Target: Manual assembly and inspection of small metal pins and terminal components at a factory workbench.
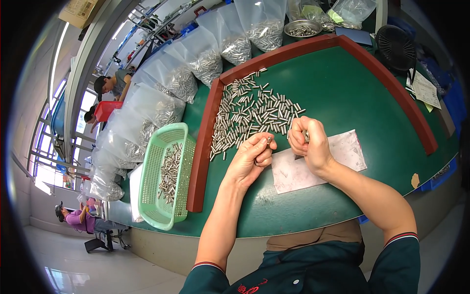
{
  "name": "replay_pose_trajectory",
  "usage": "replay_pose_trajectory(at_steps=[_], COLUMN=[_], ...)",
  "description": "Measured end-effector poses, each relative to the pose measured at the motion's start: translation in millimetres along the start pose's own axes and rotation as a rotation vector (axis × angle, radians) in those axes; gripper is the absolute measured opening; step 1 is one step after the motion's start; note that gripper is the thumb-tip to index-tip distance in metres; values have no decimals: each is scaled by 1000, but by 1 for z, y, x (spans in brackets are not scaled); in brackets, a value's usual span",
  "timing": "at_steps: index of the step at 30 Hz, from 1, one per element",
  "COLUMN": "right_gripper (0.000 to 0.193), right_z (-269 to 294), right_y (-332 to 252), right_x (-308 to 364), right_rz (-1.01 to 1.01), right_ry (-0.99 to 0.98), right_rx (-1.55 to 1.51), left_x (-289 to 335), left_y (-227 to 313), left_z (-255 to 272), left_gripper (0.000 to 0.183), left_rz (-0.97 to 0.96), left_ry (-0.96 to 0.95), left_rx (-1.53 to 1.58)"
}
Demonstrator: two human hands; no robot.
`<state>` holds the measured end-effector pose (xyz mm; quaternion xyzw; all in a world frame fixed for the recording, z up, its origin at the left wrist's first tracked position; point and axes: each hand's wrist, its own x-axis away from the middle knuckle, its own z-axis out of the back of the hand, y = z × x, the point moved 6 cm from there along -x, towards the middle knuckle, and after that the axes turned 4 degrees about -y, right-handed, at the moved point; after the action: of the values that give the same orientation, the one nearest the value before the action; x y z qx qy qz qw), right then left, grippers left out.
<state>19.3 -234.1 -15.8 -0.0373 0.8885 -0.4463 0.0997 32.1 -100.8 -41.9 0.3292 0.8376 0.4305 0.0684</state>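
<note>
left hand: thumb and forefinger pinch a small metal pin; other fingers curl toward the palm. right hand, just beside it: curled into a fist around grey metal pieces, count cannot be told. partly beneath the right hand, a pale stained cloth lies on the green tabletop. beyond both hands, loose pins scatter densely within a bent red-brown rail, thickest along its left arm. left of that arm, a light-green perforated basket holds more pins. farther out, filled plastic bags line the left and far sides; near the far end, a round metal bowl; to its right, a black fan.
</note>
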Motion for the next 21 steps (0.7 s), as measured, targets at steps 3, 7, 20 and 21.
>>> replay_pose_trajectory(at_steps=[3,7,20,21], right_gripper=[35,35,34,34], right_z=[0,0,-1,0], right_y=[0,0,-1,-2], right_x=[0,1,2,2], right_rz=[-3,-7,-4,-1], right_ry=[8,11,11,10], right_rx=[-1,-6,9,16], left_x=[1,2,3,0], left_y=[0,1,37,36], left_z=[-1,1,-18,-22], left_gripper=[13,17,11,12], left_rz=[5,13,-413,-461], left_ry=[15,49,608,612], left_rx=[-1,19,-1679,-1724])
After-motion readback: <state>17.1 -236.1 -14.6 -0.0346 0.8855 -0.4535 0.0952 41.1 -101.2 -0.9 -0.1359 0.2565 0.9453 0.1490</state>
